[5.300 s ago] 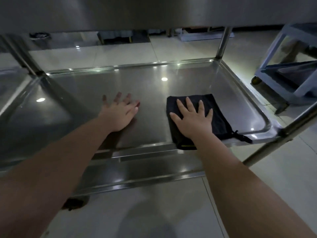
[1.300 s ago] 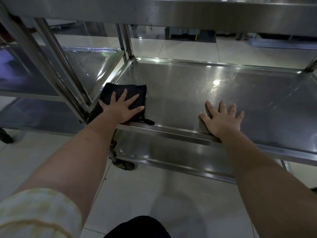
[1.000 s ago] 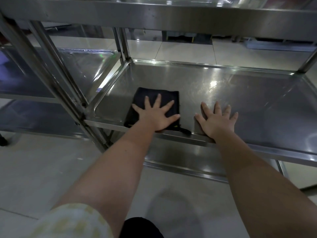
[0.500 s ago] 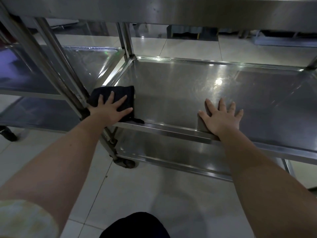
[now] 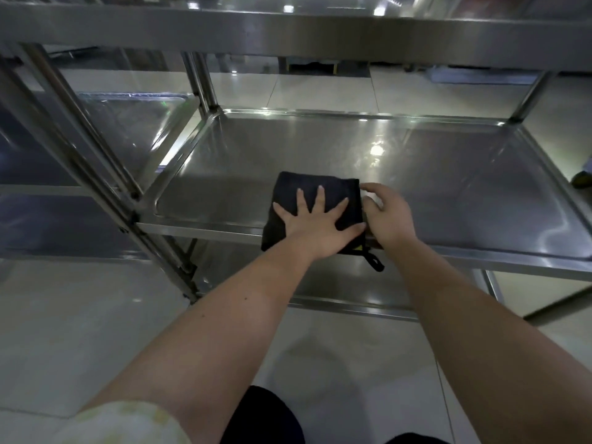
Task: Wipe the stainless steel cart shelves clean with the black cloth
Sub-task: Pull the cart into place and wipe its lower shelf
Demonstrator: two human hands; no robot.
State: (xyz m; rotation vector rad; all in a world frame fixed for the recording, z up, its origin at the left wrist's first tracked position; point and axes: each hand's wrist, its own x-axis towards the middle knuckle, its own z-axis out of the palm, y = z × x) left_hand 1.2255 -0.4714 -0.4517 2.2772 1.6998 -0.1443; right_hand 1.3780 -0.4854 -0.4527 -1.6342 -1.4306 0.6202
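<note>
Lying folded at the front of the cart's middle shelf (image 5: 455, 174), the cloth (image 5: 317, 184) overhangs the front rim a little, and its loop (image 5: 374, 263) dangles below that rim. The left hand (image 5: 315, 230) presses flat on the cloth, fingers straight and spread, thumb pointing right along the near edge. The right hand (image 5: 389, 219) sits just beside the cloth's right edge with curled fingers. I cannot tell whether it pinches the fabric or only touches it, since the hand is blurred.

A top shelf (image 5: 288, 30) spans above and a bottom shelf (image 5: 339, 283) shows under the rim. A post (image 5: 202, 83) rises at the back left corner. A second cart (image 5: 128, 123) stands to the left on the pale tiled floor (image 5: 89, 331). A light sleeve (image 5: 121, 424) covers the left upper arm.
</note>
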